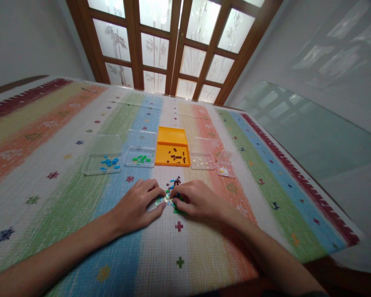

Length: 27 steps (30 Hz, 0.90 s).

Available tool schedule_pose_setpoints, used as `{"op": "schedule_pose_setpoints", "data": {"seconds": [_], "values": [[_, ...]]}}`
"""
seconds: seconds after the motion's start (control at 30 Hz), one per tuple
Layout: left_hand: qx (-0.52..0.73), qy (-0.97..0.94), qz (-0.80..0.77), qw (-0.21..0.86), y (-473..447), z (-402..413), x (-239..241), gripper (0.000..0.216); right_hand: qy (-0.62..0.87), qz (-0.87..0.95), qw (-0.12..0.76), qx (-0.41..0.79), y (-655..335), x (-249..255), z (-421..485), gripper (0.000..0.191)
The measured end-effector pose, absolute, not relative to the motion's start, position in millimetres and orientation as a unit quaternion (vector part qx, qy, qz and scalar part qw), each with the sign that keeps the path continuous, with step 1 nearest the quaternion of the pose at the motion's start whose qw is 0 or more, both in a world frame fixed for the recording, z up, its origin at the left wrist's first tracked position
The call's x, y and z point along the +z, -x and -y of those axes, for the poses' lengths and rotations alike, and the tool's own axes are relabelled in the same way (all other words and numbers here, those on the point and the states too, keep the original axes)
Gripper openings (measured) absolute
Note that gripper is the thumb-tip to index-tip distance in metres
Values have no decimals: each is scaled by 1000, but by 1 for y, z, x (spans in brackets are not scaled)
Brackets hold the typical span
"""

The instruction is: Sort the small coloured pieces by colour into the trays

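Observation:
A small cluster of toy bricks (pixel 167 201) in white, pale green and blue lies between my hands on the tablecloth. My left hand (pixel 140 201) is curled, with thumb and index finger closed around the cluster's left side. My right hand (pixel 199 200) has its fingers bent in a pinch at the right side; what its fingertips hold is too small and partly hidden. Dark brown and blue bricks (pixel 175 181) lie just beyond the fingertips. Green bricks (pixel 177 211) show under my right hand.
Beyond my hands stand open boxes in a row: a clear box (pixel 88 168) with blue bricks, another (pixel 127 163) with green, an orange case (pixel 157 159) with brown, a clear box (pixel 195 166) with cream pieces, and a smaller box (pixel 231 172). A striped cloth (pixel 68 255) covers the table.

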<state>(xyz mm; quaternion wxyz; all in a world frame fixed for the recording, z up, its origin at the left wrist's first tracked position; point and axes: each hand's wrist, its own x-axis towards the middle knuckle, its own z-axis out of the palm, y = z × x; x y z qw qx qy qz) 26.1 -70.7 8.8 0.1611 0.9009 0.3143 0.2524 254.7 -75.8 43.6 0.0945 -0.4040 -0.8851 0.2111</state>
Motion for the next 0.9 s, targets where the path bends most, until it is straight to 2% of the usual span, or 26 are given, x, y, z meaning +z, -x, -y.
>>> {"op": "schedule_pose_setpoints", "data": {"seconds": [0.47, 0.9], "values": [[261, -903, -303, 158, -25, 70, 5, 10, 417, 887, 78, 182, -246, 46, 80, 12], [273, -905, -295, 139, -24, 71, 5, 12, 416, 894, 70, 148, -242, 40, 82, 15]]}}
